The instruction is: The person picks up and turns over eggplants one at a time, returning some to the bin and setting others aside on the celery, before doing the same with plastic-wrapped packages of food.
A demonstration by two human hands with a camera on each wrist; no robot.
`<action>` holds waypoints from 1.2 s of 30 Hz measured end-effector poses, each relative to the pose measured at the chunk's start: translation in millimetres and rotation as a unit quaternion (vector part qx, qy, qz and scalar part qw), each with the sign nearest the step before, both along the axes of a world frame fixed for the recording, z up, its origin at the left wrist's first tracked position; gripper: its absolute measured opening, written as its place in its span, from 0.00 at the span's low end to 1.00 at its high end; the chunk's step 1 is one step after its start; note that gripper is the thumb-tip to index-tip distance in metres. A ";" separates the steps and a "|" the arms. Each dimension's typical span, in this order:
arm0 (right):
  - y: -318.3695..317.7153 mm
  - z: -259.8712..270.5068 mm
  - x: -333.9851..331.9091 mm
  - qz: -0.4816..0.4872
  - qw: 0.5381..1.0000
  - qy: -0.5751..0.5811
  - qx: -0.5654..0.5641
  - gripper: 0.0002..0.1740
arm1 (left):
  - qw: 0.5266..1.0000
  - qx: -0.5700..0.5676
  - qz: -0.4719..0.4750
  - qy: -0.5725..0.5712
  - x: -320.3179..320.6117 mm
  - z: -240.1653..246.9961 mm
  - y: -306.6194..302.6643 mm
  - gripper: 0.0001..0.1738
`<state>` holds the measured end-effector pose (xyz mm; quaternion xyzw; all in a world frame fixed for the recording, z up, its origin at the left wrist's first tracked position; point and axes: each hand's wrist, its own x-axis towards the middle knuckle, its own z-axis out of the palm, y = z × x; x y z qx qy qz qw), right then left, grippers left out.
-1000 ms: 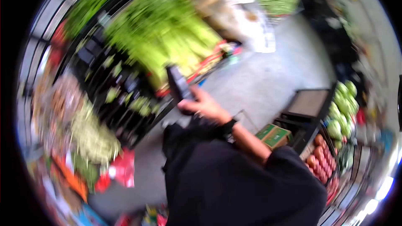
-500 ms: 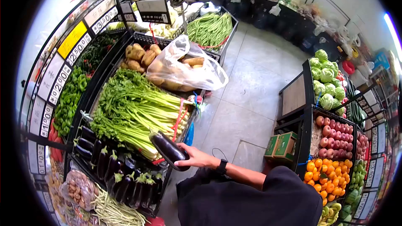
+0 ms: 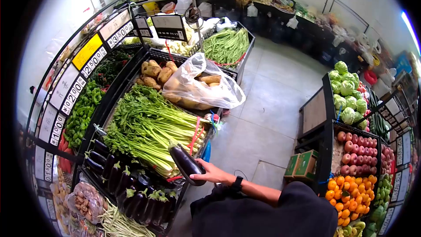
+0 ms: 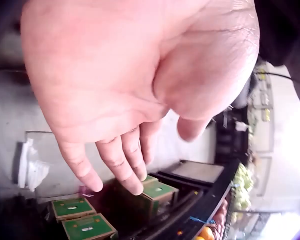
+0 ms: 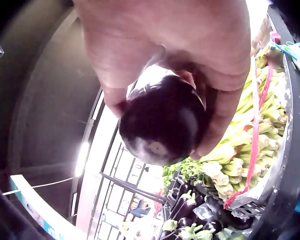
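In the head view my right hand (image 3: 213, 173) grips a dark purple eggplant (image 3: 184, 162) near its blunt end, the green stem pointing up and to the left. The right wrist view shows thumb and fingers curled round both sides of that eggplant (image 5: 162, 120). It is held over the edge of the produce stand, between bundled celery (image 3: 149, 125) and a crate of more eggplants (image 3: 136, 204). My left hand (image 4: 110, 85) appears only in the left wrist view, palm showing, fingers loosely extended and holding nothing.
Potatoes (image 3: 151, 72) and a clear plastic bag (image 3: 206, 85) lie beyond the celery. Price signs (image 3: 66, 83) line the stand's left side. Across the grey floor (image 3: 267, 105), another stand holds cabbages (image 3: 346, 87), apples (image 3: 357, 149) and oranges (image 3: 351, 197). Green cartons (image 3: 302, 164) sit beside it.
The head view has swung from a blurred, tilted angle to a steady one, now slightly shifted. My right hand keeps holding the eggplant, which has turned a little more upright.
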<state>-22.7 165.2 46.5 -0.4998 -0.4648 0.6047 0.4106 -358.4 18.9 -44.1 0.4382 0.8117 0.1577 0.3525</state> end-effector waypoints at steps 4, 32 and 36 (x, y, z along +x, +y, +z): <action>1.2 3.0 3.2 0.012 0.999 -0.040 0.016 0.51 | 1.000 -0.002 0.026 -0.008 -5.2 1.4 -15.2 0.31; 17.2 -20.3 -11.5 0.060 0.997 -0.028 -0.036 0.44 | 0.923 0.263 0.183 -0.215 23.7 82.6 15.0 0.14; 20.4 -20.7 -19.4 0.068 0.997 -0.032 -0.017 0.40 | 0.934 0.151 0.220 -0.237 23.8 105.8 25.0 0.08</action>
